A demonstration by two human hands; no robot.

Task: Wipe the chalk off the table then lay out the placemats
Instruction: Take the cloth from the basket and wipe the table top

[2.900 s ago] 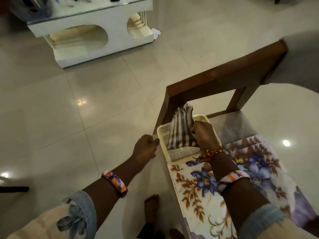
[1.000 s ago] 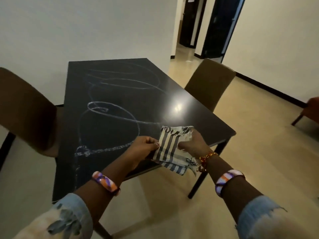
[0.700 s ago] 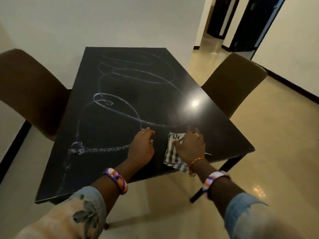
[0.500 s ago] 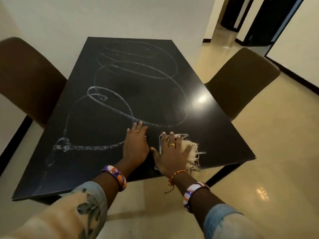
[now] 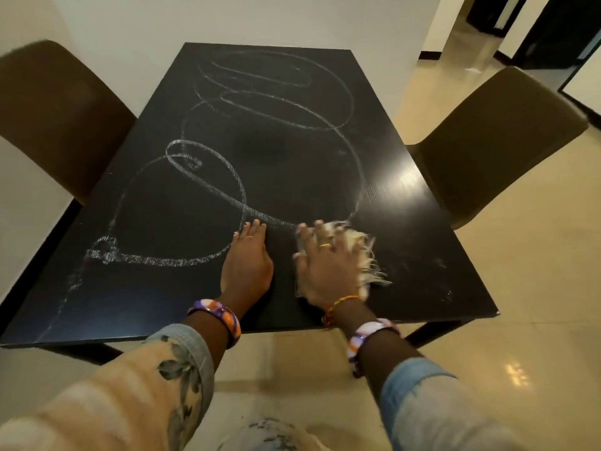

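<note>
A black table [image 5: 422, 222] fills the middle of the head view, covered in looping white chalk lines [image 5: 208, 180]. My right hand [image 5: 325, 265] lies flat with spread fingers on a fringed striped cloth [image 5: 366, 255] near the table's front right, pressing it onto the surface; the hand is blurred. Only the cloth's frayed right edge shows past the hand. My left hand [image 5: 248, 258] rests flat on the table just left of it, fingertips at a chalk line. No placemats are in view.
A brown chair [image 5: 55, 115] stands at the table's left side and another brown chair [image 5: 494, 135] at its right. Glossy beige floor [image 5: 536, 288] lies to the right and in front. A dark doorway [image 5: 559, 30] opens at the far right.
I carried the cloth from a basket on a chair to the table and laid it down. In the last half second my right hand slid the cloth forward and right; the left hand stayed flat.
</note>
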